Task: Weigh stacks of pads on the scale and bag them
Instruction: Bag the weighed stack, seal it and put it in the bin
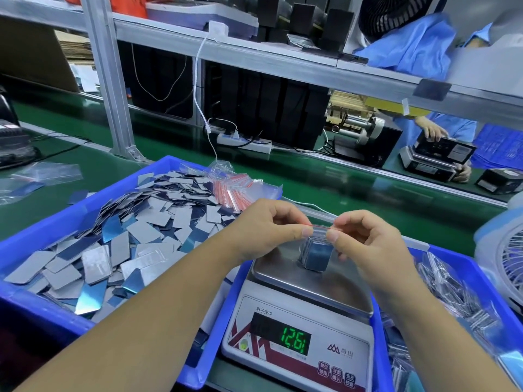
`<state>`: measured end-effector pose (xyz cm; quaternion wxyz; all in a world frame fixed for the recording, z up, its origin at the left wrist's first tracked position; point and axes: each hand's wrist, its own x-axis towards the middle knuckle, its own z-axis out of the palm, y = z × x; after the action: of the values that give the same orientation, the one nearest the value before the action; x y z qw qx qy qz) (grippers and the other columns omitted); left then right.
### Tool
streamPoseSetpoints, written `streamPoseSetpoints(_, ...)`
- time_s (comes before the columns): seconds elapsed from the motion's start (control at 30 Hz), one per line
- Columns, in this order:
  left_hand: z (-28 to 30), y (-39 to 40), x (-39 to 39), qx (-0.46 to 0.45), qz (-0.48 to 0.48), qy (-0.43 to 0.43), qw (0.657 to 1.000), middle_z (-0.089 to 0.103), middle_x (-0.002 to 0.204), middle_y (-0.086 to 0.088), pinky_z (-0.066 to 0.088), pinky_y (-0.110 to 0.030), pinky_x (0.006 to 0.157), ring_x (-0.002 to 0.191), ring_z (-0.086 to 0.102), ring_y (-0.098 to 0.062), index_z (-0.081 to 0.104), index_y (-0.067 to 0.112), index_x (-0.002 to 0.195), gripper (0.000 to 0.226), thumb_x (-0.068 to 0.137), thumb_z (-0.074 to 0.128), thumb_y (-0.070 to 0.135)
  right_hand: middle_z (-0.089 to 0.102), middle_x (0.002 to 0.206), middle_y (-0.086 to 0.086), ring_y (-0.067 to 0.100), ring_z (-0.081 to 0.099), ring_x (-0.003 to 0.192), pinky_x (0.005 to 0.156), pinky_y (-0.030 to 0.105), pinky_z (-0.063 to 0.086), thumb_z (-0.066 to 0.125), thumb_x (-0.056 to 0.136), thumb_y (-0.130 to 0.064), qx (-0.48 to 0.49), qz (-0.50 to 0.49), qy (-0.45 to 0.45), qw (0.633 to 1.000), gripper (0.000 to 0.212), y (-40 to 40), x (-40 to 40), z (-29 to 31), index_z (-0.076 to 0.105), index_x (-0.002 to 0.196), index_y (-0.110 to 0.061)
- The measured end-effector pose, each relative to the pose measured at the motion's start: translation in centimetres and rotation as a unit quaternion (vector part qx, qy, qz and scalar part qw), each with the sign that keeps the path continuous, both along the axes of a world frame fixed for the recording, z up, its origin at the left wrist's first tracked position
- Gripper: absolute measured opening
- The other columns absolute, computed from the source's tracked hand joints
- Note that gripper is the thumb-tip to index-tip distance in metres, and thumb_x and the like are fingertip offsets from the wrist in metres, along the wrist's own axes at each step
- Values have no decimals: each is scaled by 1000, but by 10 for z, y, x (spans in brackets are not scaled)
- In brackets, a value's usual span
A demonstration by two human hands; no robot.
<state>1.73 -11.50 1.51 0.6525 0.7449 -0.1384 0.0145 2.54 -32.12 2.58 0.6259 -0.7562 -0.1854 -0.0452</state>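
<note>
One bag [316, 254] — blue pads, red-sealed.

White power strip [244, 142] and fan [506, 261] on green bench [70, 142]

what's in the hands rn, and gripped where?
Both hands hold one small zip bag of pads, resting on the scale. Left hand and right hand pinch its red zip strip at the top.

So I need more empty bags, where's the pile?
The empty bags lie on the far right corner of the left bin, beyond the hands, left of the scale.
</note>
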Motion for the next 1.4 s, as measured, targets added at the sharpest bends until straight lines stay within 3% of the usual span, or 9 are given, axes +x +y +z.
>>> streamPoseSetpoints(0.13, -2, -2, 2, -12, 15, 2, 1000, 74, 79, 4, 52, -17, 68, 77, 68, -8, 78, 32, 81, 15, 88, 76, 19, 64, 60, 0, 14, 55, 55, 55, 21, 48, 71, 86, -5, -35, -17, -11, 999, 19, -1, 2, -1, 71, 75, -20)
streamPoseSetpoints(0.33, -3, -2, 3, -17, 9, 11, 1000, 71, 70, 0, 50, -23, 68, 68, 63, -11, 70, 16, 83, 8, 90, 73, 15, 62, 59, 0, 14, 53, 54, 55, 20, 47, 71, 85, -3, -12, -4, -8, 1000, 21, -2, 3, -2, 72, 72, -19)
streamPoseSetpoints(0.47, -2, -5, 1, -10, -1, -6, 1000, 68, 68, 7, 48, -19, 63, 65, 62, -9, 66, 17, 83, 8, 90, 69, 16, 61, 59, 3, 18, 50, 55, 55, 26, 45, 74, 80, -19, 17, 21, 31, 999, 8, -5, 4, 0, 72, 72, -16)
streamPoseSetpoints(0.57, -6, -7, 2, 117, 51, -39, 991, 67, 72, 6, 52, -31, 72, 68, 58, -7, 67, 22, 82, 12, 94, 69, 20, 62, 56, -2, 11, 51, 52, 55, 32, 45, 72, 88, -16, -76, -50, 13, 996, 17, -5, 9, -8, 72, 73, -24)
streamPoseSetpoints(0.77, -8, -6, 2, 214, 84, -79, 970, 66, 83, 12, 42, -7, 65, 72, 54, -1, 69, 28, 98, 6, 94, 66, 25, 69, 85, -19, 2, 62, 72, 75, 29, 51, 68, 89, -22, -229, -126, -24, 965, 13, -4, 10, -11, 66, 94, -34)
streamPoseSetpoints(0.87, -10, -6, 3, 203, 81, -70, 973, 60, 71, 13, 39, -9, 59, 60, 49, 0, 62, 32, 96, 12, 94, 65, 21, 63, 72, -18, 0, 57, 67, 62, 22, 40, 66, 91, -30, -300, -134, -32, 944, 14, -4, 9, -11, 59, 101, -36)
streamPoseSetpoints(0.97, -11, -7, 2, 239, 65, -61, 967, 61, 67, 15, 38, -12, 56, 57, 49, 0, 57, 33, 92, 14, 94, 62, 21, 61, 66, -29, -8, 55, 68, 55, 16, 32, 61, 93, -35, -366, -106, -30, 924, 8, -4, 7, -12, 54, 91, -39)
streamPoseSetpoints(1.2, -9, -11, -3, 281, 32, -66, 957, 66, 80, 7, 46, -17, 63, 64, 52, -2, 58, 31, 94, 16, 89, 61, 16, 63, 75, -25, -5, 55, 74, 62, 6, 38, 57, 94, -22, -358, -50, -50, 931, 20, -1, 2, -12, 58, 99, -41)
streamPoseSetpoints(1.4, -6, -9, -4, 264, 34, -58, 962, 72, 78, 8, 45, -11, 64, 69, 61, 1, 60, 33, 88, 22, 87, 63, 11, 67, 73, -13, 5, 58, 75, 68, 17, 45, 57, 90, -8, -334, -65, -96, 935, 30, 0, -2, -8, 65, 98, -35)
